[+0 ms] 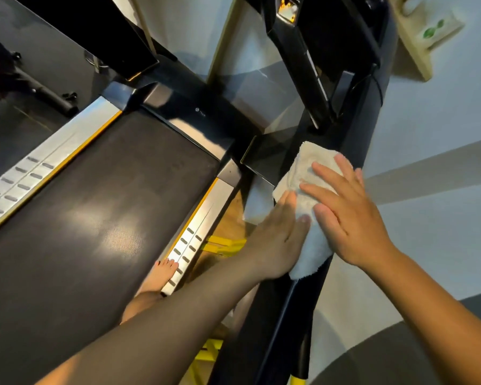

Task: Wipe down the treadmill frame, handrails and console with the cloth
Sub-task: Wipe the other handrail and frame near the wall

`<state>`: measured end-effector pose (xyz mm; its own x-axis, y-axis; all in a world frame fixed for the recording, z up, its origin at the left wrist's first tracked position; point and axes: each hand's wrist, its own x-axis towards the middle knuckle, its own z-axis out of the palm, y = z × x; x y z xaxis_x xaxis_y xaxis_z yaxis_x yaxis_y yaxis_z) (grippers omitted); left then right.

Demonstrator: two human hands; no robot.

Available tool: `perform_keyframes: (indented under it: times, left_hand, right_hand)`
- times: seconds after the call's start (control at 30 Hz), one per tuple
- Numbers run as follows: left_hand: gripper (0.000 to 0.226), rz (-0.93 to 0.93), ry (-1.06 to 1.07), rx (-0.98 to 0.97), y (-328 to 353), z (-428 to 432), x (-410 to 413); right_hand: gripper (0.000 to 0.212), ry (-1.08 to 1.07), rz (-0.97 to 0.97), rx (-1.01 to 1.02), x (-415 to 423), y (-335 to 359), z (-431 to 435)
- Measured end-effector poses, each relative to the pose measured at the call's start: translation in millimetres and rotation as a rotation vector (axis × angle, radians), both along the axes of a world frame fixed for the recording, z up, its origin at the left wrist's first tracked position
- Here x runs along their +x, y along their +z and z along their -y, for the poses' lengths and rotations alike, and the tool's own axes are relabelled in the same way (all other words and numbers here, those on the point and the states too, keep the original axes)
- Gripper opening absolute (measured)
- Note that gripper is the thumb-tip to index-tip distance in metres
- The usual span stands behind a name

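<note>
Cloth [306,173]: off-white, terry texture. Handrail [353,134]: gloss black. Running belt [100,207]: matte dark grey. Side rails [203,218]: brushed silver, yellow inner edge, two rows of dark oval slots. Floor [233,209]: tan wood. Wall [442,112]: pale blue-white with a grey band.

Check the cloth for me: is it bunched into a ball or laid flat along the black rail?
Laid flat. The cloth drapes along the black rail, pressed by straight fingers of the left hand and right hand.

Under my palms the cloth [303,173] is nubby terry; beside it the handrail [353,140] is glossy black, the side rail [206,212] brushed metal.
</note>
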<state>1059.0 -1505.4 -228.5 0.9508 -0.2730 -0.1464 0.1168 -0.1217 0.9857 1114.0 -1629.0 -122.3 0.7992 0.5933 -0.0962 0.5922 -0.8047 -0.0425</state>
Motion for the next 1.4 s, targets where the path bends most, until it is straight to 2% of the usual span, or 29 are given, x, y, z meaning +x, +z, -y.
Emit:
perform_keyframes:
  times: [0.07, 0.13, 0.2, 0.27, 0.37, 0.47, 0.53, 0.57, 0.63, 0.7, 0.77, 0.83, 0.97, 1.07, 1.13, 1.17, 1.27, 1.33, 1.4]
  left_hand:
    - [0.075, -0.047, -0.047, 0.116, -6, 0, 23]
    - [0.084, -0.055, -0.088, 0.170, -10, 0, 37]
    - [0.081, -0.096, -0.082, 0.115, -15, -2, 33]
    - [0.070, -0.103, -0.073, 0.070, -11, -9, 12]
    - [0.060, -0.129, -0.085, 0.059, 6, -25, -35]
    - [0.054, -0.100, -0.091, 0.078, 23, -36, -79]
    - [0.047, -0.097, -0.090, 0.086, 31, -37, -90]
    - [0.048, -0.113, -0.100, 0.100, 27, -36, -85]
    - [0.066, -0.104, -0.123, 0.120, 19, -34, -56]
    - [0.075, -0.109, -0.168, 0.120, 6, -25, -18]
    - [0.063, -0.145, -0.194, 0.169, -1, -19, 8]
    - [0.053, -0.206, -0.109, 0.067, -5, -14, 12]
    - [0.054, -0.140, -0.103, 0.009, -22, -18, -21]
    - [0.050, 0.006, -0.079, 0.105, -23, -26, -78]
    - [0.060, 0.146, -0.082, 0.133, -10, -29, -106]
    - [0.063, 0.143, -0.081, 0.146, -5, -33, -109]
    - [0.057, -0.031, -0.303, 0.152, -8, -38, -83]
    - [0.041, -0.057, -0.377, 0.188, -7, -42, -61]
    - [0.035, -0.054, -0.403, 0.180, -10, -40, -57]
  right_hand:
    - [0.051, 0.022, -0.094, -0.173, 22, 15, -14]
    - [0.056, 0.049, -0.160, -0.472, 45, 25, -38]
    - [0.049, 0.122, -0.219, -0.702, 59, 24, -54]
    - [0.045, 0.183, -0.281, -0.831, 63, 20, -62]
    - [0.047, 0.260, -0.350, -0.824, 42, 18, -64]
    - [0.052, 0.390, -0.287, -0.684, -1, 29, -60]
    - [0.061, 0.391, -0.310, -0.617, -19, 39, -59]
    - [0.065, 0.376, -0.327, -0.610, -18, 41, -59]
    - [0.074, 0.312, -0.331, -0.625, -2, 37, -60]
    - [0.084, 0.231, -0.279, -0.671, 26, 25, -62]
    - [0.090, 0.182, -0.217, -0.737, 49, 9, -60]
    - [0.091, 0.183, -0.211, -0.800, 54, -4, -59]
    - [0.085, 0.221, -0.212, -0.833, 19, 2, -62]
    - [0.067, 0.226, -0.247, -0.724, -44, 21, -66]
    - [0.059, 0.229, -0.264, -0.649, -69, 30, -62]
    - [0.061, 0.211, -0.310, -0.653, -69, 34, -64]
    - [0.063, 0.104, -0.481, -0.828, -39, 25, -91]
    - [0.049, 0.158, -0.517, -1.058, -13, -3, -104]
    - [0.039, 0.167, -0.581, -1.157, -2, -35, -112]
